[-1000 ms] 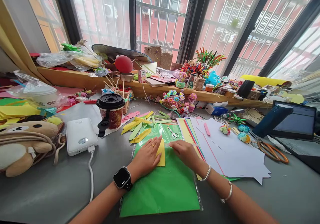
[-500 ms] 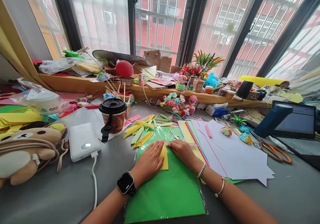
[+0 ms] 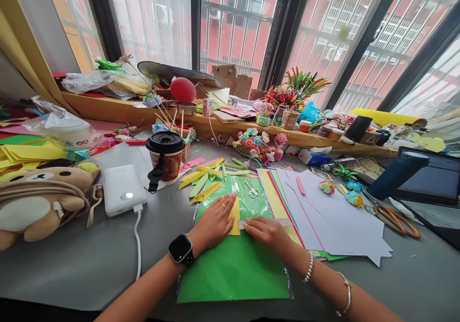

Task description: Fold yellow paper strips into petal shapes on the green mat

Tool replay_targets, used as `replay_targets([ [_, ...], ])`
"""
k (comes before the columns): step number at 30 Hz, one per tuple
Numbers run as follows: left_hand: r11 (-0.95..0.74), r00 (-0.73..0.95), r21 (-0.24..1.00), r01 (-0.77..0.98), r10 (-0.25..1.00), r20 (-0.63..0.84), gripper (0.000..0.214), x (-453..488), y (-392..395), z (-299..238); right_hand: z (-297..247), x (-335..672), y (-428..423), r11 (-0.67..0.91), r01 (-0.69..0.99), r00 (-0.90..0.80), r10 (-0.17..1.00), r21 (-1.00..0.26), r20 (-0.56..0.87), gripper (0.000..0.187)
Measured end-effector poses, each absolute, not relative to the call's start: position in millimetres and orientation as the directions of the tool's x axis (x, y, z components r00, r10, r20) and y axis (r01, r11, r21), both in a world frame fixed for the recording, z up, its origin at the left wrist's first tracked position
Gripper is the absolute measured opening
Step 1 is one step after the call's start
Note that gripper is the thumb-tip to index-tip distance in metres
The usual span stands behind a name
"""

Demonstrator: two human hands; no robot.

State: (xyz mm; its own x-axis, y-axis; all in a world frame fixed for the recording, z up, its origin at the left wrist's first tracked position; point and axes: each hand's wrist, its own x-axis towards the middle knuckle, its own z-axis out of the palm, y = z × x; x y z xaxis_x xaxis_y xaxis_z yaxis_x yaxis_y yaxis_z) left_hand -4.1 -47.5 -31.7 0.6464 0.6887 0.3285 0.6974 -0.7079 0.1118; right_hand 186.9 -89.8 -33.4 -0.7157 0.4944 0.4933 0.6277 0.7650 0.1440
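Note:
My left hand (image 3: 214, 221), with a ring and a black smartwatch (image 3: 181, 249) on the wrist, lies flat with fingers stretched out, pressing a folded yellow paper (image 3: 235, 215) onto a green sheet pack (image 3: 237, 269). My right hand (image 3: 265, 231) is beside it, fingers curled down on the paper's right edge and on a pale strip (image 3: 266, 223) that runs off to the right. Small scissors (image 3: 251, 190) lie just beyond on the green sheet.
A stack of white and coloured paper (image 3: 330, 216) lies to the right, a lidded coffee cup (image 3: 165, 156), a white power bank (image 3: 124, 189) and a plush bear bag (image 3: 39, 200) to the left. Folded yellow and green strips (image 3: 203, 180), paper flowers (image 3: 257, 144) and a tablet (image 3: 431, 178) crowd the back.
My right hand has slid down along the yellow paper's right edge toward me. The left hand stays flat on the paper. The camera shifted a little.

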Motion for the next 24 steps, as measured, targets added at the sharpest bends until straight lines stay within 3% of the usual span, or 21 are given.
replay_targets([
  [6,-0.708,0.653,0.11,0.697,0.691,0.31,0.051,-3.6,-47.7,-30.5,-31.7,188.2,-116.8,0.796,0.581,-0.762,0.461,0.167,0.455,0.021],
  [9,-0.71,0.653,0.103,0.697,0.687,0.319,0.05,-3.9,-48.1,-30.7,-27.7,191.7,-118.4,0.831,0.551,-0.757,0.457,0.08,0.466,0.019],
  [13,-0.712,0.651,0.111,0.693,0.685,0.326,0.051,-4.3,-48.5,-30.4,-24.5,191.9,-100.9,0.736,0.675,-0.586,0.577,-0.052,0.568,0.018],
  [16,-0.714,0.652,0.116,0.69,0.683,0.33,0.052,-4.7,-48.0,-31.1,-27.7,186.8,-90.1,0.733,0.68,-0.604,0.542,0.024,0.584,0.016],
  [21,-0.715,0.66,0.101,0.692,0.683,0.314,0.052,-5.2,-47.2,-33.3,-32.4,183.3,-106.9,0.795,0.589,-0.739,0.459,0.143,0.494,0.021],
  [24,-0.709,0.657,0.088,0.7,0.687,0.312,0.052,-5.2,-47.1,-35.0,-29.9,187.5,-118.0,0.838,0.536,-0.761,0.428,0.102,0.488,0.02],
])
